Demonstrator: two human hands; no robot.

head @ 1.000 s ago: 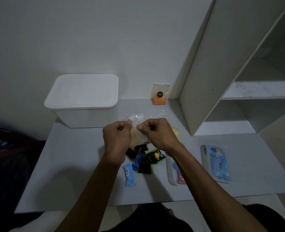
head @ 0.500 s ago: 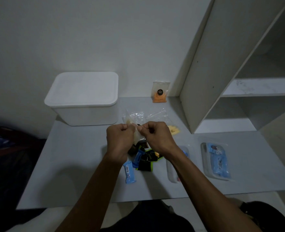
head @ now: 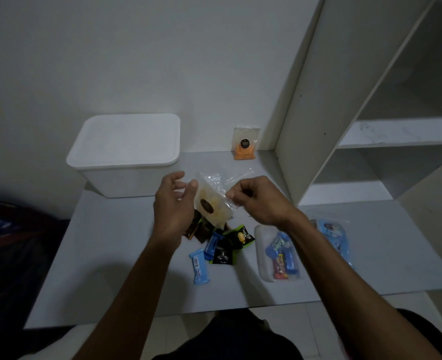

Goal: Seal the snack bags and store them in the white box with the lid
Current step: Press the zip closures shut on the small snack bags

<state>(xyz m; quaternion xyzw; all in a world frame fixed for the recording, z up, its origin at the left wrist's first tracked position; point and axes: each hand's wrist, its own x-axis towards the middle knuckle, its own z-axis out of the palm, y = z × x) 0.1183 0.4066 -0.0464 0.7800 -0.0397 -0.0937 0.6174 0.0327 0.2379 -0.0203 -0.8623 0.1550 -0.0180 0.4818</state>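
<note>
A clear snack bag (head: 212,203) with yellow pieces and a dark round label hangs tilted above the table. My right hand (head: 257,200) pinches its top right edge. My left hand (head: 174,203) is beside the bag's left edge with fingers spread and relaxed, holding nothing. The white box (head: 126,175) stands at the back left of the table with its lid (head: 127,140) on. A second bag with orange snacks (head: 245,144) leans upright against the back wall. Under my hands lies a heap of small wrapped snacks (head: 222,245) in blue, black and green.
Two clear flat bags holding blue-wrapped bars lie on the table at the right (head: 279,253) (head: 335,236). A white shelf unit (head: 344,113) stands at the back right, its side panel close to my right hand. The grey table (head: 105,255) ends near my body.
Both hands were pinching the bag's top together. Now my left hand has let go and opened, and the bag hangs tilted from my right hand alone.
</note>
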